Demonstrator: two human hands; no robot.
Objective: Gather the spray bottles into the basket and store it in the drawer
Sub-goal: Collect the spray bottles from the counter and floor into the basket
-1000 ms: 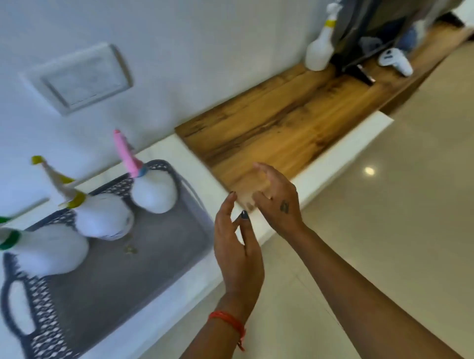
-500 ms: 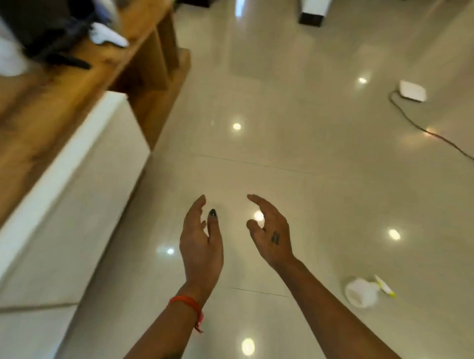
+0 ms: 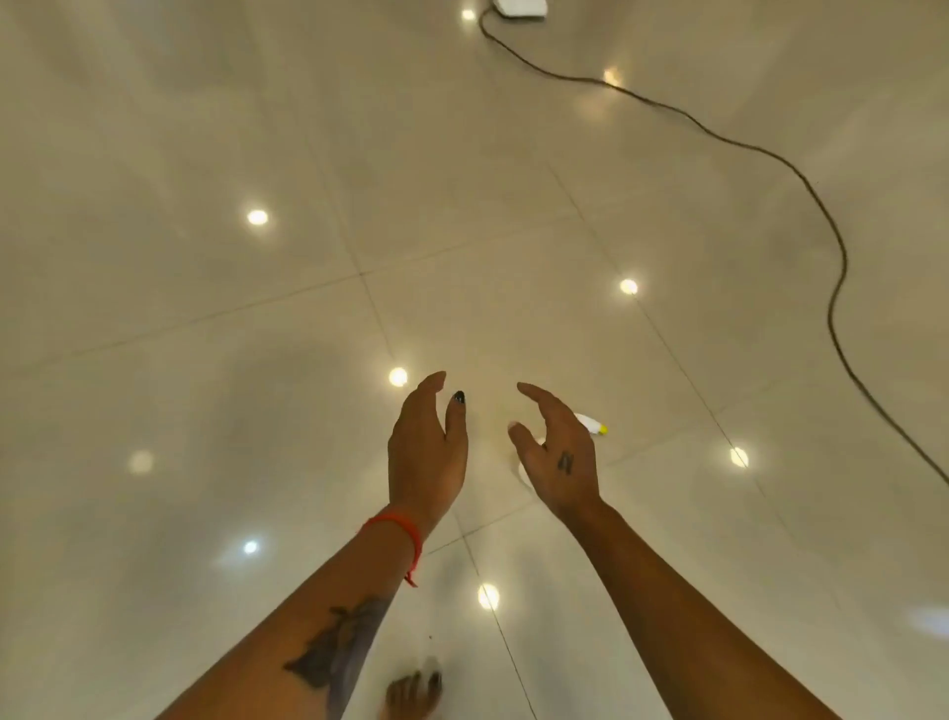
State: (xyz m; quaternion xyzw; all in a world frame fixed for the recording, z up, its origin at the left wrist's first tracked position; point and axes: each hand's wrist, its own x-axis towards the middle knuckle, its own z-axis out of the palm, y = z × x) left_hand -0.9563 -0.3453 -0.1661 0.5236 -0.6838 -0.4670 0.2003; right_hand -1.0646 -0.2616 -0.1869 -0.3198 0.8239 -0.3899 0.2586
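A white spray bottle [image 3: 590, 424] with a yellow nozzle tip lies on the glossy floor, mostly hidden behind my right hand [image 3: 560, 457]. That hand hovers over it, fingers apart and curved, holding nothing. My left hand [image 3: 426, 447] floats beside it to the left, also open and empty, with a red string around the wrist. The basket, the other bottles and the drawer are out of view.
Beige floor tiles [image 3: 257, 308] fill the view, dotted with ceiling-light reflections. A dark cable [image 3: 837, 267] snakes from a white box [image 3: 518, 6] at the top edge down the right side. My bare foot [image 3: 411, 696] shows at the bottom.
My view has swung away from the counter and basket down to the floor. The fallen bottle, low right half a second ago, now lies just behind my right hand.
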